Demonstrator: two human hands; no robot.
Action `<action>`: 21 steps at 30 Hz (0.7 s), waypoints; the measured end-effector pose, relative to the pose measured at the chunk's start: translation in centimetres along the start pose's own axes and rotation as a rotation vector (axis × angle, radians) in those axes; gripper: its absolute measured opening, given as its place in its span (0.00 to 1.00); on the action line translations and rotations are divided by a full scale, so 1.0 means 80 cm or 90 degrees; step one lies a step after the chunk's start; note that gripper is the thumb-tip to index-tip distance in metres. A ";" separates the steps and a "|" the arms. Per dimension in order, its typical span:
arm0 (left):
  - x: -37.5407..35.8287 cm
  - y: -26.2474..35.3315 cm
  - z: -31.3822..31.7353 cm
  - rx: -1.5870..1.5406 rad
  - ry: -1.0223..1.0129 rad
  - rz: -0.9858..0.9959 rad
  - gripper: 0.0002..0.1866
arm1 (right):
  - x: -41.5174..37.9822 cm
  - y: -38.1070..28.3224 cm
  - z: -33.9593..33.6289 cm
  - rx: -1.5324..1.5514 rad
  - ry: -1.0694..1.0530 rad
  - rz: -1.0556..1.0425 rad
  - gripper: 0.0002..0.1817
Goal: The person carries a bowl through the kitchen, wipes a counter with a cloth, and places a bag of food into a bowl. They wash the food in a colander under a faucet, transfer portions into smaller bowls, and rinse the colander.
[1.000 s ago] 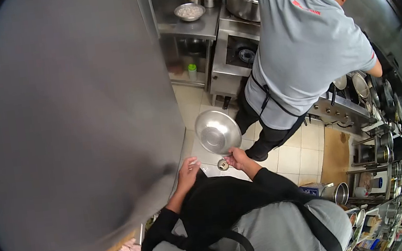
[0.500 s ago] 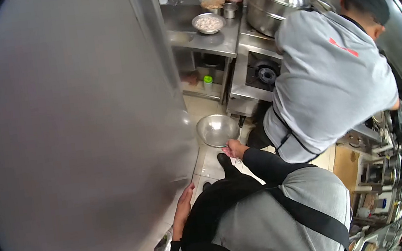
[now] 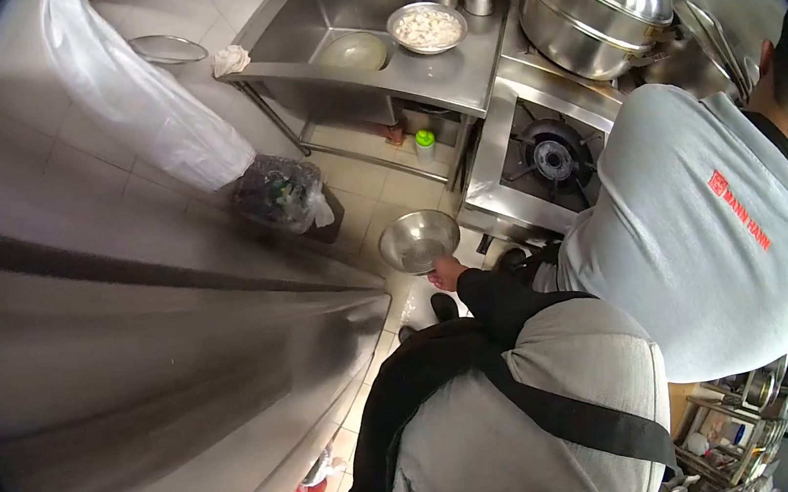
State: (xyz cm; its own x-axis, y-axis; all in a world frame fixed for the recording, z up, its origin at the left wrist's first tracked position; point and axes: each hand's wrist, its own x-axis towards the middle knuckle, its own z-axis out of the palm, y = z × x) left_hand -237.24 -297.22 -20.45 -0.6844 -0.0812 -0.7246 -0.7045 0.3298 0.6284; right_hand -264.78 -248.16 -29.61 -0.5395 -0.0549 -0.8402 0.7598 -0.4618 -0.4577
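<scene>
Right hand [image 3: 446, 274]: pinching the near rim of one wide, round, silver metal bowl [image 3: 419, 241], held above pale floor tiles [image 3: 348, 175]. Left hand: out of view, state cannot be told. Beyond: steel stove [image 3: 486, 171] with black burner [image 3: 554, 159]; steel sink counter [image 3: 477, 78].

The bowl [image 3: 418, 235] I saw was shiny metal, round and wide — open side up, rim in the right hand [image 3: 446, 273].
</scene>
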 end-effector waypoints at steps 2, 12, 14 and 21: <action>0.012 0.011 0.004 0.012 -0.007 0.003 0.13 | 0.068 0.016 -0.026 -0.231 -0.052 -0.118 0.11; 0.067 0.053 0.001 0.032 -0.036 0.012 0.16 | -0.001 -0.085 0.028 0.024 0.101 -0.015 0.09; 0.070 0.069 0.005 0.041 -0.036 0.016 0.16 | 0.080 -0.075 -0.008 -0.878 -0.051 -0.403 0.11; 0.069 0.124 0.066 0.022 0.008 -0.007 0.18 | 0.213 -0.101 -0.032 -0.667 -0.111 -0.374 0.09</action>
State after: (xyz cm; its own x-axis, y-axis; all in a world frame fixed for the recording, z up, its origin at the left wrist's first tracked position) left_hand -247.02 -289.46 -19.70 -0.6787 -0.0971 -0.7280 -0.7055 0.3617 0.6095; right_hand -279.19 -243.07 -40.96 -0.8808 -0.2339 -0.4117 0.2641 0.4791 -0.8371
